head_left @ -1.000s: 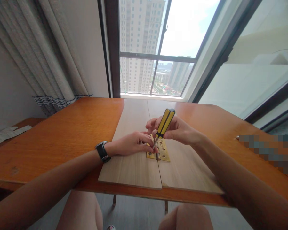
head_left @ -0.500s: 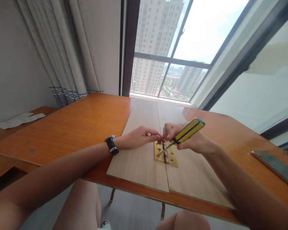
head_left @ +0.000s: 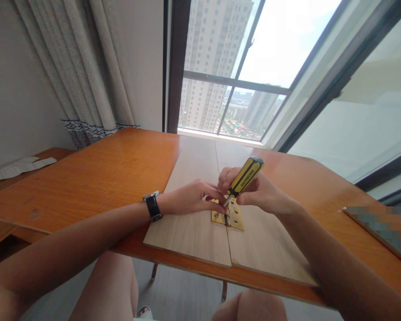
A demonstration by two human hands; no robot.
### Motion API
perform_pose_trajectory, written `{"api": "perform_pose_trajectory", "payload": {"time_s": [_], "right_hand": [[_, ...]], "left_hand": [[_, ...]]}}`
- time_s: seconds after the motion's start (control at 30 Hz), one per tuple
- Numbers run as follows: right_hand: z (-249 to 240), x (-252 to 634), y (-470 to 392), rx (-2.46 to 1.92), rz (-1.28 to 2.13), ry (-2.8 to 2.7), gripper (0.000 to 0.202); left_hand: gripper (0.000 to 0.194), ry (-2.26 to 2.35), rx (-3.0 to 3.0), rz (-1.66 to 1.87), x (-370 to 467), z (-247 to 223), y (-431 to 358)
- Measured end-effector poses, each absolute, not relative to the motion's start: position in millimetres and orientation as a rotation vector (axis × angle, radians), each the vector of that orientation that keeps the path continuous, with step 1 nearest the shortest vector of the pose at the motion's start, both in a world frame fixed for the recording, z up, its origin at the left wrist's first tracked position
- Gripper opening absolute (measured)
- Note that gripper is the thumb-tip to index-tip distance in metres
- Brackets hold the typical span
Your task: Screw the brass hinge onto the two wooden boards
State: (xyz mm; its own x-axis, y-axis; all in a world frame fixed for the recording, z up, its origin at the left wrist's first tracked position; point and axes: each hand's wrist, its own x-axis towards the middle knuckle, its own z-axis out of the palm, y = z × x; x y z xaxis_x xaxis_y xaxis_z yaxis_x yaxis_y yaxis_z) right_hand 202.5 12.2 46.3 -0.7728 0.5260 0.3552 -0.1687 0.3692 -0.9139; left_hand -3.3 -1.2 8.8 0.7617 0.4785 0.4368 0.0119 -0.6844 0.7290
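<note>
A screwdriver with a yellow and black handle is in my right hand, its shaft slanting down to the left. My left hand is closed, thumb and fingertips pinched together by the screwdriver's tip; what they pinch is hidden. Below both hands lies a brass hinge, opened flat across the seam between the left wooden board and the right wooden board. A screw head shows in the hinge's left leaf. Several bare holes show in the right leaf. My fingers cover the hinge's far left part.
The boards rest on an orange-brown wooden table, reaching close to its front edge. A flat dark-edged object, partly blurred out, lies at the right. Pale strips lie on a surface at the far left. A window stands behind the table.
The screwdriver has tilted more upright, and its tip has left the near screw on the left leaf for my left fingertips. The left fingers have come down over the hinge.
</note>
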Motion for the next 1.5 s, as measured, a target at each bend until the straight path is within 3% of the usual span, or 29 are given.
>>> {"api": "perform_pose_trajectory", "payload": {"time_s": [0.23, 0.63, 0.8, 1.03, 1.17, 1.3, 1.5], "right_hand": [[50, 211, 16, -0.384, 1.444, -2.028, 0.025], [49, 211, 15, -0.409, 1.518, -1.961, 0.037], [55, 212, 15, -0.445, 1.402, -2.042, 0.023], [49, 202, 12, -0.367, 1.362, -1.965, 0.031], [51, 206, 11, -0.345, 1.504, -1.982, 0.039], [51, 208, 12, -0.443, 1.494, -1.930, 0.026], [46, 200, 11, -0.476, 1.377, -1.864, 0.034]], "left_hand": [[0.014, 0.400, 2.219, 0.746, -5, 9, -1], [0.017, 0.337, 2.223, 0.730, -5, 7, 3], [0.015, 0.360, 2.230, 0.726, -5, 9, 1], [0.016, 0.325, 2.224, 0.729, -5, 8, 2], [0.018, 0.346, 2.204, 0.713, -5, 6, 3], [0.018, 0.371, 2.234, 0.731, -6, 7, 2], [0.011, 0.429, 2.207, 0.757, -6, 8, 1]]}}
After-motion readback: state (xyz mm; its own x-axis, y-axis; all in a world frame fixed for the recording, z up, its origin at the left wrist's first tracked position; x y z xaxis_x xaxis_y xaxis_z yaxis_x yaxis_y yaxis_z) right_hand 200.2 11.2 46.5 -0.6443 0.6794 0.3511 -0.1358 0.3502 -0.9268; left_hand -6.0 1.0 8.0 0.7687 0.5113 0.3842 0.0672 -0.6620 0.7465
